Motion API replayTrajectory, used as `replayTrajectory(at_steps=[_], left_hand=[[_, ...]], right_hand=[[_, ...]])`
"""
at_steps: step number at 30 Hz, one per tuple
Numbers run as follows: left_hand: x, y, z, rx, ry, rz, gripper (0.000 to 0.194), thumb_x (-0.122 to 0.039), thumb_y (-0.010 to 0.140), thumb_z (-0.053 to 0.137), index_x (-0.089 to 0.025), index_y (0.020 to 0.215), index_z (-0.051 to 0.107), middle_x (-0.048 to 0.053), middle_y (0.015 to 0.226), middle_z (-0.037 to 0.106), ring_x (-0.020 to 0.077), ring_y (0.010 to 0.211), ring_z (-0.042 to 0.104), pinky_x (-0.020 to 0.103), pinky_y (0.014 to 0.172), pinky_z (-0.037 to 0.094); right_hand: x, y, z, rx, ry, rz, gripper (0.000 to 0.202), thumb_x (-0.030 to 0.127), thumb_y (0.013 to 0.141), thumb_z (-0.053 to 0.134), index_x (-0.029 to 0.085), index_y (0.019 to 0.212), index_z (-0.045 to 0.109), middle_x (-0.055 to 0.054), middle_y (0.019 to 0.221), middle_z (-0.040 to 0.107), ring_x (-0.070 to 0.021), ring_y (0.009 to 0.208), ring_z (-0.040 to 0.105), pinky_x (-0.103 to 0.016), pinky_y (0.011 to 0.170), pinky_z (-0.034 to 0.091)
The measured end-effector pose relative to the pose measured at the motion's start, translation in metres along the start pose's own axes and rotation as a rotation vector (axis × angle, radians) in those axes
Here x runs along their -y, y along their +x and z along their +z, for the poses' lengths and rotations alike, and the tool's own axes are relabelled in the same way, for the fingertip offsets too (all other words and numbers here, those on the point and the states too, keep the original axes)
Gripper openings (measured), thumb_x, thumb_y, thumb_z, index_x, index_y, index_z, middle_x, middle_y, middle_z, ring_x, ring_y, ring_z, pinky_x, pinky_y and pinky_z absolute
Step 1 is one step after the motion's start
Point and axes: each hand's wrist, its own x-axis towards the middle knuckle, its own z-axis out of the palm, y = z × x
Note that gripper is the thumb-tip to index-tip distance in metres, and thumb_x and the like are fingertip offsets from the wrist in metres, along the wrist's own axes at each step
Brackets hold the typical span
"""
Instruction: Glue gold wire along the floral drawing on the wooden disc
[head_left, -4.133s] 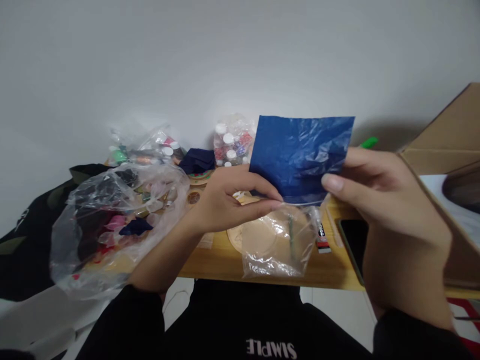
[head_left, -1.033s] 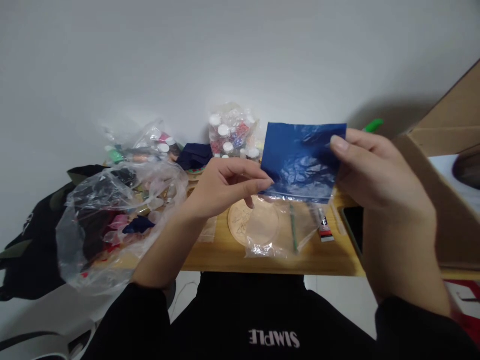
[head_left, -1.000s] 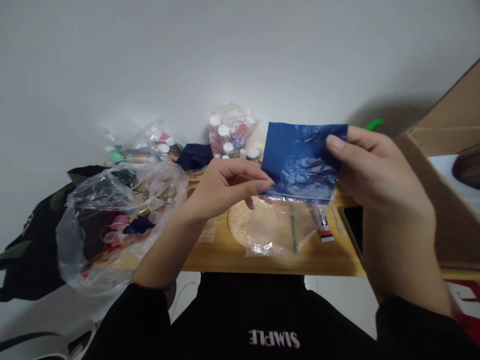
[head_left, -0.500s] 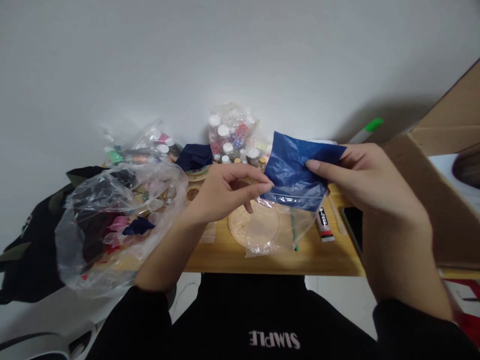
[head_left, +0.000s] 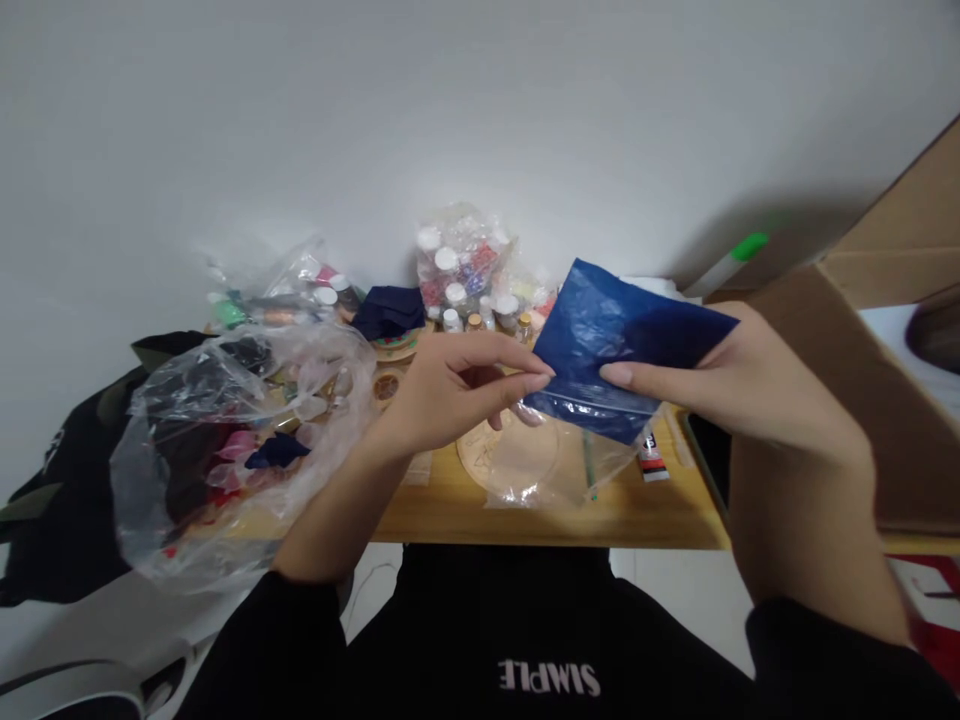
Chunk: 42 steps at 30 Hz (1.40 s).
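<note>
Between my hands, above the table, is a dark blue square of cloth (head_left: 637, 325), held up at a tilt. A clear zip-lock bag (head_left: 592, 398) overlaps it, its seal strip crossing the lower part of the blue. My left hand (head_left: 472, 385) is closed, pinching the left edge of the blue cloth and bag with thumb and forefinger. From the right, my right hand (head_left: 720, 380) grips them, thumb on top and the other fingers hidden behind. Below lies a round wooden disc (head_left: 480, 465) with line marks, partly covered by clear plastic.
A large clear bag (head_left: 150, 500) of petals stands left. Behind are folded blue cloth (head_left: 388, 312), a bag of white-capped bottles (head_left: 457, 262) and small jars. A glue tube (head_left: 652, 460), a dark phone (head_left: 709, 455) and a cardboard box (head_left: 832, 400) are on the right.
The blue cloth has turned and shifted right, with its lower edge now slanting down. My right hand has moved slightly right and down; its thumb lies lower on the cloth. The left hand barely moved.
</note>
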Motion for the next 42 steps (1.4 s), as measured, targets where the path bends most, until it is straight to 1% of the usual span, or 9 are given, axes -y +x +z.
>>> replayTrajectory(at_steps=[6,12,16,21,24,27,31,34,42], left_hand=[[-0.002,0.003,-0.001,0.049,0.083,0.073,0.006,-0.009,0.081,0.074,-0.015,0.082,0.076,-0.001,0.080,0.075,0.0042,0.050,0.066,0.010,0.044,0.052],[-0.001,0.003,-0.001,0.115,0.066,0.051,0.007,-0.008,0.081,0.073,-0.014,0.082,0.076,0.000,0.078,0.074,0.0071,0.057,0.070,0.011,0.044,0.052],[0.001,0.001,0.000,0.058,0.062,0.020,0.004,-0.012,0.083,0.072,-0.014,0.083,0.075,0.000,0.080,0.074,0.0096,0.057,0.073,0.011,0.043,0.052],[0.003,0.003,0.004,-0.002,0.159,0.045,0.003,-0.013,0.083,0.072,-0.015,0.080,0.074,-0.001,0.074,0.073,0.0045,0.053,0.065,0.010,0.044,0.047],[0.011,-0.001,0.006,-0.064,0.154,0.035,0.014,-0.016,0.082,0.073,-0.018,0.095,0.071,-0.002,0.080,0.073,0.0054,0.062,0.065,0.011,0.049,0.047],[0.024,-0.014,0.005,-0.066,0.050,-0.107,0.031,-0.027,0.089,0.067,-0.022,0.118,0.060,-0.003,0.080,0.070,0.0089,0.067,0.070,0.015,0.055,0.052],[0.042,-0.042,0.004,0.086,-0.022,-0.418,0.036,-0.032,0.091,0.064,-0.019,0.122,0.054,0.000,0.085,0.070,0.0109,0.068,0.071,0.021,0.062,0.056],[0.054,-0.061,0.006,0.154,-0.139,-0.586,0.040,-0.027,0.088,0.066,-0.018,0.125,0.052,-0.002,0.081,0.069,0.0111,0.065,0.070,0.022,0.062,0.057],[0.077,-0.081,0.006,0.180,-0.300,-0.786,0.043,-0.021,0.085,0.068,-0.020,0.126,0.053,-0.002,0.083,0.072,0.0094,0.058,0.069,0.016,0.051,0.049]], right_hand=[[0.001,0.005,-0.005,0.137,-0.109,0.016,0.018,0.034,0.076,0.078,0.017,0.080,0.076,0.001,0.073,0.072,-0.0104,0.063,0.062,-0.022,0.059,0.050],[0.000,0.007,-0.007,0.175,-0.090,0.074,0.016,0.033,0.073,0.079,0.018,0.078,0.076,0.001,0.073,0.073,-0.0114,0.067,0.064,-0.022,0.063,0.053],[-0.002,0.006,-0.003,0.172,0.002,0.127,0.016,0.028,0.072,0.081,0.020,0.085,0.077,0.001,0.083,0.076,-0.0127,0.073,0.068,-0.023,0.068,0.056],[-0.007,0.007,0.004,0.226,0.097,0.175,0.018,0.031,0.071,0.082,0.020,0.085,0.078,0.000,0.083,0.076,-0.0138,0.074,0.070,-0.025,0.069,0.057],[-0.016,0.005,0.015,0.164,0.166,0.223,0.024,0.035,0.067,0.085,0.021,0.086,0.079,-0.001,0.084,0.077,-0.0159,0.075,0.071,-0.028,0.071,0.059],[-0.035,-0.001,0.031,-0.037,0.308,0.278,0.028,0.039,0.060,0.089,0.021,0.079,0.078,-0.002,0.081,0.077,-0.0169,0.072,0.071,-0.032,0.073,0.060],[-0.069,-0.017,0.052,-0.307,0.454,0.392,0.037,0.043,0.051,0.093,0.020,0.074,0.075,-0.004,0.080,0.077,-0.0175,0.068,0.070,-0.035,0.073,0.061],[-0.090,-0.031,0.065,-0.341,0.481,0.480,0.038,0.043,0.051,0.093,0.020,0.075,0.075,-0.004,0.081,0.077,-0.0169,0.069,0.070,-0.034,0.073,0.060],[-0.116,-0.054,0.080,-0.261,0.571,0.608,0.043,0.045,0.051,0.093,0.020,0.083,0.076,-0.004,0.086,0.078,-0.0165,0.071,0.070,-0.033,0.074,0.060]])
